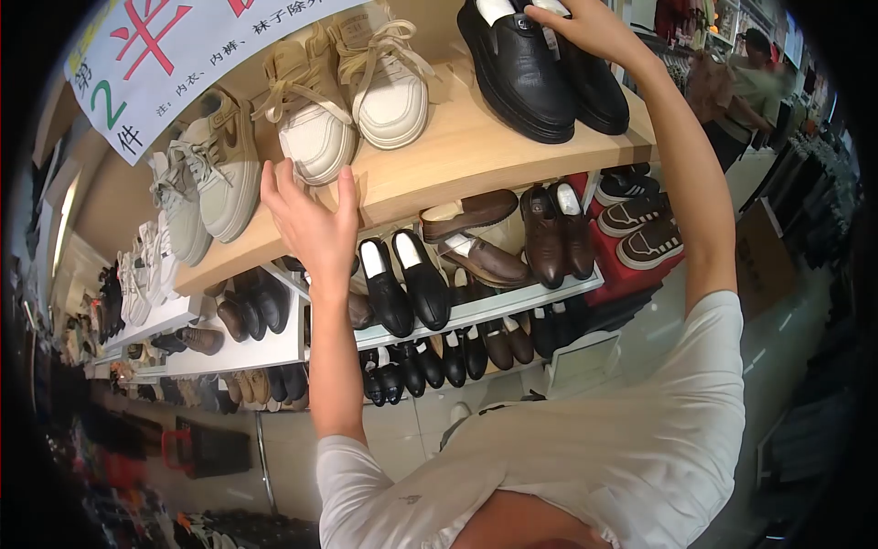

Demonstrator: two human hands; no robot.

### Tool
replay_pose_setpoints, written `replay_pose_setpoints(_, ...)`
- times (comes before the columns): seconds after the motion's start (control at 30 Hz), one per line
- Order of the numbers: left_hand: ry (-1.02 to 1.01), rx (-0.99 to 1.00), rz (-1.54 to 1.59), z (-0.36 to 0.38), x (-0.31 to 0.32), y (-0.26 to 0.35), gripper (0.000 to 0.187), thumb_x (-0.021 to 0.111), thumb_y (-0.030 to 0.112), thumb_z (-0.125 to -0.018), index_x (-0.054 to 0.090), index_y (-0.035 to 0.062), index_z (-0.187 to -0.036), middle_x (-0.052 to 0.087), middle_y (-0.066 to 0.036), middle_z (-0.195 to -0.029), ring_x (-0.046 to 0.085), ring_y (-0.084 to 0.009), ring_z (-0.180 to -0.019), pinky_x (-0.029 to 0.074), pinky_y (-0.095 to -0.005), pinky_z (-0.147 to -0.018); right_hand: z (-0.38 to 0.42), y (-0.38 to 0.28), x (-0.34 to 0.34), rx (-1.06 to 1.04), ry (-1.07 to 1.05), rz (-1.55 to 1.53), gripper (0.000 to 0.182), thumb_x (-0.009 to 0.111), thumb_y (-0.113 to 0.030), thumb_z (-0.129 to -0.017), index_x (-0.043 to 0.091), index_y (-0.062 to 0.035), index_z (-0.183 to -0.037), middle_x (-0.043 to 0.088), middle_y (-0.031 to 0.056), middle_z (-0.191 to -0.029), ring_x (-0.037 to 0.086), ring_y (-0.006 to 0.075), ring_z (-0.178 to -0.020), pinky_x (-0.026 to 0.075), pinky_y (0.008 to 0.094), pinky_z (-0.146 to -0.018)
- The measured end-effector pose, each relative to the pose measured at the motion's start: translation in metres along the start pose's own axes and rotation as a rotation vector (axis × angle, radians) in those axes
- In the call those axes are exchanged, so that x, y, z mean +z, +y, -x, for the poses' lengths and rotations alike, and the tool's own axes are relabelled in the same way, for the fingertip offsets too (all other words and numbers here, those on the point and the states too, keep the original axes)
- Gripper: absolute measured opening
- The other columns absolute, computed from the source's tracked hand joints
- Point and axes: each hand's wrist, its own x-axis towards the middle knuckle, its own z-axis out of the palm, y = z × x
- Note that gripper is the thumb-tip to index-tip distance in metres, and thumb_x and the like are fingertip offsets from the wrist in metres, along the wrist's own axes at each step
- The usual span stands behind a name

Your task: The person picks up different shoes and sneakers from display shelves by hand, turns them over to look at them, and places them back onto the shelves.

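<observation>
The person's right hand (594,27) rests its fingers on the top of a pair of black shoes (540,64) near the right end of the wooden top shelf (476,151); its grip is loose, fingers laid over the shoes, not clenched. The left hand (309,215) is released, open fingers at the shelf's front edge, just below a cream sneaker (315,128).

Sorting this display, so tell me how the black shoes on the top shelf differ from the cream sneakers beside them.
The black shoes are dark, smooth and laceless; the cream sneakers are pale with tied laces. The right hand touches the black shoes; the left hand is below the sneakers. Both pairs sit on the wooden shelf.
</observation>
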Motion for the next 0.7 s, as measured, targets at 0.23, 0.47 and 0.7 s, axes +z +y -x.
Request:
replay_pose_setpoints(0.23, 0.07, -0.059, 0.196, 0.042, 0.0, 0.032, 0.052, 0.071, 0.019, -0.085, 0.047, -0.0059, -0.125, 0.041, -0.024, -0.133, 0.043, -0.0385, -0.125, 0.035, -0.0461, -0.104, 0.027, 0.048, 0.017, 0.245, 0.109, -0.001, 0.065, 0.066, -0.049, -0.085, 0.059, 0.0076, -0.117, 0.064, 0.0227, -0.107, 0.061, 0.0313, -0.099, 0.048, 0.0375, -0.087)
replay_pose_setpoints(0.47, -0.344, 0.068, 0.619, 0.02, 0.049, 0.112, 0.07, 0.079, 0.032, -0.079, 0.045, -0.0079, -0.124, 0.049, -0.024, -0.122, 0.054, -0.0366, -0.112, 0.045, -0.0397, -0.101, 0.05, 0.065, 0.035, 0.508, -0.238, -0.542, 0.082, 0.074, -0.061, -0.076, 0.06, 0.005, -0.122, 0.068, 0.0181, -0.11, 0.068, 0.027, -0.1, 0.051, 0.0341, -0.089)
replay_pose_setpoints(0.7, -0.597, -0.444, 0.607, -0.038, 0.109, 0.192, 0.114, 0.082, 0.056, -0.064, 0.03, -0.0218, -0.129, 0.043, -0.037, -0.129, 0.054, -0.0453, -0.116, 0.047, -0.0406, -0.099, 0.057, 0.076, 0.022, 0.75, -0.413, -0.733, 0.085, 0.068, -0.064, -0.08, 0.057, 0.0079, -0.123, 0.067, 0.011, -0.102, 0.066, 0.015, -0.086, 0.05, 0.0251, -0.078)
